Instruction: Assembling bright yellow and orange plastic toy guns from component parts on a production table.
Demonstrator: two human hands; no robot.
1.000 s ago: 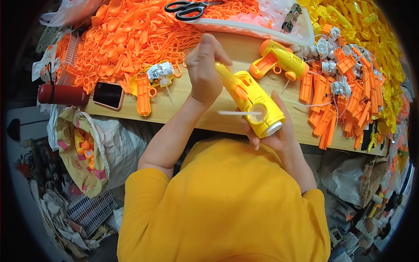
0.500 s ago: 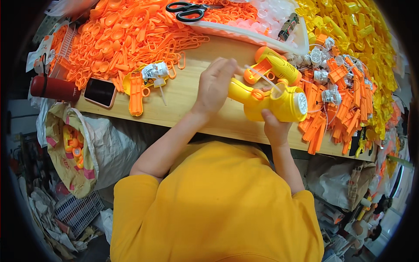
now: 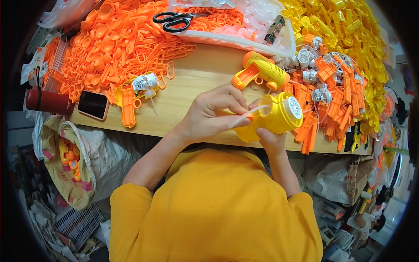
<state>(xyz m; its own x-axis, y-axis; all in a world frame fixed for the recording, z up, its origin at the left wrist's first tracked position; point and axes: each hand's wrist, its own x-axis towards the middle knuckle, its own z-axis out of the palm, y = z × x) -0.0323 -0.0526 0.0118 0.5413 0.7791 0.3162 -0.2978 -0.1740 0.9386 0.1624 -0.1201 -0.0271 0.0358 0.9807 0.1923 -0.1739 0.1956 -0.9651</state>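
Note:
A yellow toy bubble gun (image 3: 268, 124) with a white round nozzle is held above the table's front edge. My right hand (image 3: 271, 139) grips its barrel from below, thumb on the near side. My left hand (image 3: 214, 113) closes over the handle end, fingers curled near a small orange part; most of the handle is hidden behind it. A thin whitish tube (image 3: 249, 116) sticks out of the gun and crosses toward my left fingertips. Farther back lies another yellow and orange toy gun (image 3: 267, 72). At the left sits an open orange half-shell (image 3: 128, 107) with a white motor unit (image 3: 145, 82).
Orange plastic parts (image 3: 104, 52) heap up at the back left, near black-handled scissors (image 3: 174, 21) on a white tray (image 3: 283, 48). Wired orange assemblies (image 3: 334, 96) and yellow shells (image 3: 345, 26) pile up at right. A phone (image 3: 93, 105) and red flask (image 3: 50, 101) stand left; an open sack (image 3: 65, 174) hangs below.
My left hand has come down from beside the handle and closed over it. The gun has tilted and moved slightly toward me. The tube now points toward my left hand.

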